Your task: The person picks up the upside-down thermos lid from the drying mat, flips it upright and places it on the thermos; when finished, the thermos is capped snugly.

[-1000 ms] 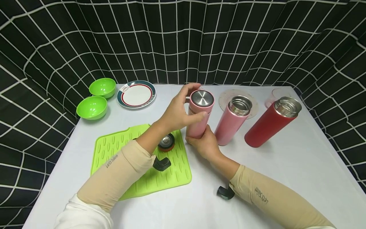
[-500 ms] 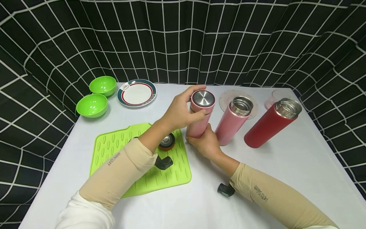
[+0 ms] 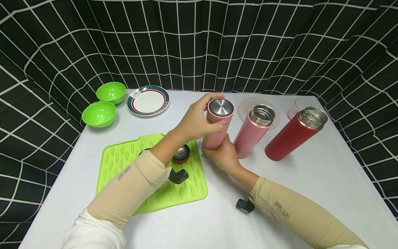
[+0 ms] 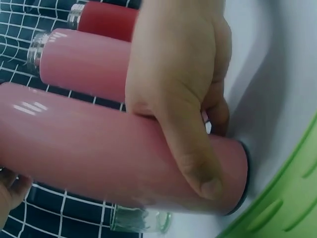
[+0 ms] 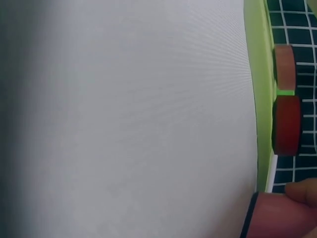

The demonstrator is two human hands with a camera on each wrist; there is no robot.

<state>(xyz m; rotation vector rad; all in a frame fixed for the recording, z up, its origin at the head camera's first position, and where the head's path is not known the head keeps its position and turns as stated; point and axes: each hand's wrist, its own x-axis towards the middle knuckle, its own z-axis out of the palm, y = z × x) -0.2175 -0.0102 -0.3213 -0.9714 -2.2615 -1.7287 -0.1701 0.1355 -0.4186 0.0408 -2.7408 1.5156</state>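
Note:
A pink thermos flask (image 3: 214,139) with a steel-topped lid (image 3: 220,108) stands upright on the white table. My left hand (image 3: 196,119) grips it at the lid, thumb on the near side and fingers round the back. Low down near the base, my right hand (image 3: 224,155) holds the flask's body; its thumb (image 4: 195,168) lies across the pink side in the left wrist view. Just right of it is a second pink flask (image 3: 251,136) without a lid, its steel mouth showing. Farther right a red flask (image 3: 290,138) also has an uncovered mouth.
Left of the flasks lies a green mat (image 3: 186,186) bearing a red-rimmed lid (image 3: 181,154) and a pink lid (image 5: 285,67), partly behind my left forearm. Two green bowls (image 3: 99,114) and a plate (image 3: 148,101) sit back left. A round coaster (image 3: 245,108) and clear glass (image 3: 300,102) are behind.
My left fingers have shifted slightly to the right round the lid of the pink flask. My right hand keeps its hold at the base, and the flask stays in place.

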